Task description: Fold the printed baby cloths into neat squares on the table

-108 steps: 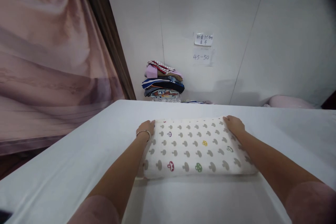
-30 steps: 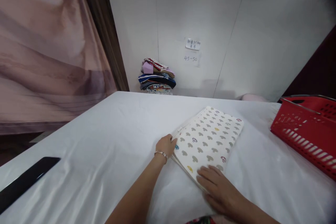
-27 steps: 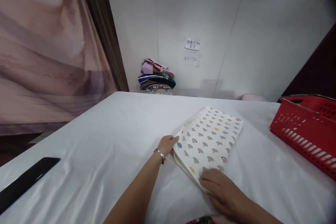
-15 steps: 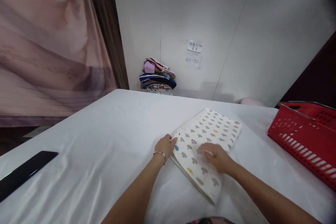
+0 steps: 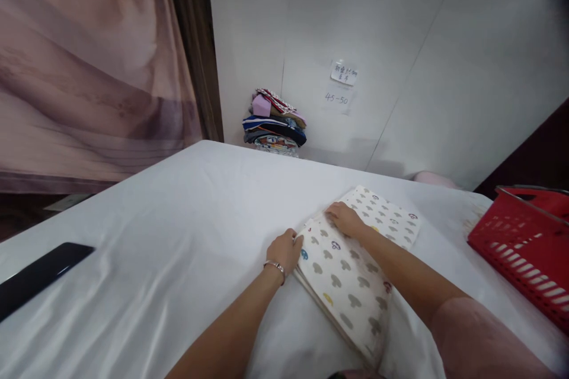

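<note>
A folded cream cloth (image 5: 351, 275) printed with grey and coloured mushrooms lies on the white-covered table (image 5: 178, 237), turned at an angle. My left hand (image 5: 284, 249), with a thin bracelet at the wrist, curls against the cloth's left corner, fingers closed on its edge. My right hand (image 5: 344, 218) lies on top of the cloth near its far left edge, fingers laid flat, my forearm crossing the cloth.
A red plastic basket (image 5: 524, 249) stands at the right edge of the table. A black flat object (image 5: 35, 275) lies at the near left. A stack of folded clothes (image 5: 275, 124) sits against the wall beyond the table, under two paper notes (image 5: 340, 86).
The cloth has been folded smaller and turned since the oldest frame. In the last second my right hand slid from the near edge across the cloth to its far left edge.
</note>
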`<state>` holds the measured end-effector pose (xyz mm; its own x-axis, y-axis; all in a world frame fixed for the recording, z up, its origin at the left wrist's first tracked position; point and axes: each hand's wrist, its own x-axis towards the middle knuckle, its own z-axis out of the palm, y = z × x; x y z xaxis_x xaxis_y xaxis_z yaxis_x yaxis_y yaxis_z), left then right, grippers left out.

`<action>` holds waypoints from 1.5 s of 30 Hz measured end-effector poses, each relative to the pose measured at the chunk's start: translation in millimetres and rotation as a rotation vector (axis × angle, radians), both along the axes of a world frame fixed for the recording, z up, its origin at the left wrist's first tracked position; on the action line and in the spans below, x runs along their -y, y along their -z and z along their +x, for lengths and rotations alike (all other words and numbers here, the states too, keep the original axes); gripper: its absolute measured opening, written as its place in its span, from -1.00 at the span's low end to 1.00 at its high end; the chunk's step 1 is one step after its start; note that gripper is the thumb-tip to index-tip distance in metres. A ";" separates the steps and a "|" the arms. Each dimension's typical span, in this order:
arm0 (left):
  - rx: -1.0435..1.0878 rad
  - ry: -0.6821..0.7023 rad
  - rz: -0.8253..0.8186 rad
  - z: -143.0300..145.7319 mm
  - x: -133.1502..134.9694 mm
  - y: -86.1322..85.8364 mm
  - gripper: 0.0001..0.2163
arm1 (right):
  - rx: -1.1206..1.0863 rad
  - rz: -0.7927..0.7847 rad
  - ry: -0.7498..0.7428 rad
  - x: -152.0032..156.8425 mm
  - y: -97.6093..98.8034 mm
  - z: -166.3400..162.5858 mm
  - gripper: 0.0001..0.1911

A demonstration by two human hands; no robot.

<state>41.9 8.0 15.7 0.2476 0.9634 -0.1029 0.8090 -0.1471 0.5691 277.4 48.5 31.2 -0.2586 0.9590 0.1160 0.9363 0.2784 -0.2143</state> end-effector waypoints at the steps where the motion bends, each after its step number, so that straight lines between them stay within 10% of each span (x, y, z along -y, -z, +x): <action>1: 0.003 -0.002 0.000 0.1 0.0 0.5 -0.71 | 0.017 0.001 -0.005 -1.0 -0.2 0.6 -0.76; 13: 0.012 -0.024 -0.035 0.1 -1.3 -3.1 -0.74 | -0.058 -0.033 -0.023 -12.5 5.5 3.7 -0.81; 22: -0.006 -0.003 -0.005 0.7 2.1 -9.8 -0.74 | 0.004 -0.141 -0.132 -20.0 0.6 9.7 -0.48; 33: 0.125 0.369 0.176 21.2 45.6 -26.1 -0.75 | 0.044 -0.043 -0.149 -0.9 -16.5 25.9 -0.76; 38: 0.367 0.083 0.012 19.0 31.1 -16.1 -0.79 | 0.150 -0.154 -0.063 -2.2 -35.0 28.4 -0.77; 45: 0.076 -0.086 -0.107 -3.2 -4.6 -5.2 -0.82 | 0.186 -0.244 0.039 -36.7 -24.5 6.5 -0.66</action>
<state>38.6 12.6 20.9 0.1751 0.9659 -0.1907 0.7703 -0.0138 0.6375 283.9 85.2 55.7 -0.2162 0.9624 -0.1644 0.9747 0.2029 -0.0939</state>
